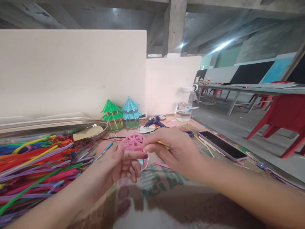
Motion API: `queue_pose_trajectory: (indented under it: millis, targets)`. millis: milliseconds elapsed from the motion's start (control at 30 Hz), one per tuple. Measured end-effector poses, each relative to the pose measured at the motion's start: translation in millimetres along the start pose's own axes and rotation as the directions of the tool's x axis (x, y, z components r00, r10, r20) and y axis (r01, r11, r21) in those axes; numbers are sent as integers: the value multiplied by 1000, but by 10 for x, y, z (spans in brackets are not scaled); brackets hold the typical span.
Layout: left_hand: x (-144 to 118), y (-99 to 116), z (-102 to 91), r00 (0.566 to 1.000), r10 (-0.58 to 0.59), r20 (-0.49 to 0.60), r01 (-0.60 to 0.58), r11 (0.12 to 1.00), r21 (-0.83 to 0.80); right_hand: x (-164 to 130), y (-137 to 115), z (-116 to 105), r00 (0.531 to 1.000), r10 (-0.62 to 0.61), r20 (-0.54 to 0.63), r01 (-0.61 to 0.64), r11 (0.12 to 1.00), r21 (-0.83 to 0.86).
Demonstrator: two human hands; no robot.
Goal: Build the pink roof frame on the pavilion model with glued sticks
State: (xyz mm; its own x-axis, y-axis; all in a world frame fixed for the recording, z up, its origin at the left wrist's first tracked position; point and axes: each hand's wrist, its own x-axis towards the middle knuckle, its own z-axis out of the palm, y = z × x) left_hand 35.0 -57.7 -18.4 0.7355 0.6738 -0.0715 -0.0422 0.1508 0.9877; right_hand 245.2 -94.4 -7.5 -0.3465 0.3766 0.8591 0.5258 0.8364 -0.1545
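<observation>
Pink roof frame (133,142): small dome of pink strips joined like spokes with a ring, open lattice, held just above the table (166,190); left hand (124,165) has its grip pinched on the frame's lower edge, thumb on top, fingers curled under; right hand (176,149) touches the frame's right rim, grip closed on a thin yellow stick (163,143), mostly hidden by the fingers; behind the frame stand a green straw pagoda (111,115) and a blue straw pagoda (131,113); blue glue gun (154,121) right of the pagodas; pile of coloured pipe cleaners (33,165) left of the frame, cut off at picture edge; phone (222,145) right of the frame; frame's underside and a round piece below it are hard to make out.
</observation>
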Motion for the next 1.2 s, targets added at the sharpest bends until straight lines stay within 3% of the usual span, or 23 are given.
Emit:
queue_pose_trajectory:
  millis: [100, 200, 467, 633, 767, 867, 967, 1067, 1200]
  targets:
    - [-1, -98, 29, 1000, 30, 3, -30, 994, 101, -45, -29, 62, 990, -137, 19, 138, 988, -63]
    - [-2, -192, 44, 999, 51, 8, -52, 984, 169, -78, -60, 111, 983, -175, 52, 180, 975, -133]
    - [63, -329, -24, 995, 88, -39, -74, 958, 278, -132, -96, 176, 989, -68, 133, 83, 990, -113]
    - [51, -313, 5, 1000, 18, -14, -16, 992, 127, -118, -79, 169, 989, -78, 128, 86, 994, -62]
    - [56, -238, 37, 1000, -24, 17, 23, 997, 74, -47, -44, 81, 994, 37, 101, -31, 998, -56]
    - [59, -170, 41, 999, -12, -42, 15, 998, 65, -6, -22, 16, 991, 102, 88, -97, 994, -58]
    - [54, -115, 48, 994, 54, -97, -46, 996, 82, -11, -16, 16, 991, 87, 106, -83, 996, -38]
    - [41, -89, 65, 986, 117, -118, -97, 982, 160, -43, -32, 69, 995, 45, 94, -45, 999, -5]
    - [15, -71, 84, 975, 192, -110, -129, 898, 421, -54, -83, 109, 989, 77, 126, -85, 994, 61]
